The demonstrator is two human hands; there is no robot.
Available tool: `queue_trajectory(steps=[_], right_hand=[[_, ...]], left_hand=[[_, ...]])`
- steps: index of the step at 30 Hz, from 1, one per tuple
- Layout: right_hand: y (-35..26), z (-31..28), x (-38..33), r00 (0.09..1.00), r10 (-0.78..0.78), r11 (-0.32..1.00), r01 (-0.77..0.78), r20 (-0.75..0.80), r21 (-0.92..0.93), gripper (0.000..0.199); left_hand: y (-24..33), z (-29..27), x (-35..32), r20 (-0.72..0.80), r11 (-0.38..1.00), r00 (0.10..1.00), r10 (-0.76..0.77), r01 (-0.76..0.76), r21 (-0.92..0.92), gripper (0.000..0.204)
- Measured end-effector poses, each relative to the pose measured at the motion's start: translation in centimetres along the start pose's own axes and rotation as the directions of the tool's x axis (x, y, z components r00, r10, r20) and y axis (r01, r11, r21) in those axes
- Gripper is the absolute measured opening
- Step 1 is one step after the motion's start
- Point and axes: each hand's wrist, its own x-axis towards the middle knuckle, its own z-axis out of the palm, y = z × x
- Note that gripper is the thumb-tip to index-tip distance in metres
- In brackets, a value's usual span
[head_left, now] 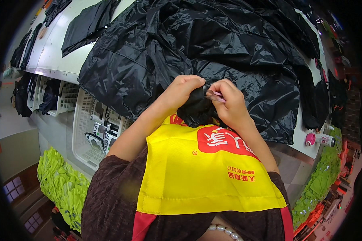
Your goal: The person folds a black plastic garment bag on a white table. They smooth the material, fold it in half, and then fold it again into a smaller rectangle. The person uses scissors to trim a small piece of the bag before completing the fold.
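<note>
A glossy black garment is heaped over the worktable, and part of it hangs down toward my lap. My left hand is closed, its thumb and finger pinching a bit of the black fabric. Close by on the right, my right hand curls around small thread snips with pinkish handles. Their tip points left at the pinched cloth; whether it touches the cloth, I cannot tell. Below both hands, a bunched dark piece of cloth rests against my yellow apron.
Folded black garments lie on the white table at the far left. A white basket with several black-and-white packets stands below the table edge. Lime-green fabric is piled at left and right. A pink-capped container sits at the right table corner.
</note>
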Motion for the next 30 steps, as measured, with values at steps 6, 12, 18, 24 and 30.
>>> queue_trajectory(steps=[6,12,18,24,30], right_hand=[[3.0,-1.4,0.8,0.983,0.170,0.914,-0.129,-0.075,0.384,0.017],[3.9,0.7,0.4,0.983,0.176,0.979,-0.180,0.058,0.092,0.012],[1.7,3.7,1.8,0.953,0.287,0.934,-0.256,-0.096,0.251,0.013],[-1.6,4.9,4.3,0.922,0.335,0.776,-0.387,0.194,0.498,0.031],[10.2,4.0,9.4,0.746,0.611,0.724,-0.392,-0.264,0.568,0.010]], left_hand=[[-0.1,-0.4,0.3,0.040,0.966,0.994,-0.101,0.108,-0.235,0.016],[1.5,-3.1,-2.7,0.258,0.796,0.966,0.007,-0.161,0.583,0.045],[-1.1,-2.6,-4.2,-0.013,0.623,0.893,0.451,-0.304,0.721,0.039],[-1.4,-4.8,1.5,-0.506,0.812,0.640,0.578,-0.393,0.431,0.012],[-0.4,1.8,-0.1,-0.029,0.872,0.920,0.390,-0.359,0.334,0.024]])
